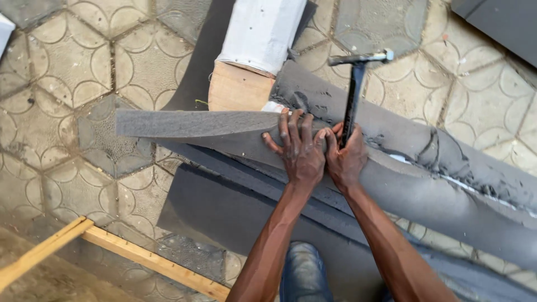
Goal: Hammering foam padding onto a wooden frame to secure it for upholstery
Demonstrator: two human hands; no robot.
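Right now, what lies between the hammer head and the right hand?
In the head view, only the hammer's black handle, crossing grey fabric, runs from the hammer head to the right hand.

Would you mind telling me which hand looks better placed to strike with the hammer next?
The right hand, probably: its grip is already closed around the hammer handle, head raised above the grey fabric. The left hand lies flat, fingers spread, pressing that fabric down.
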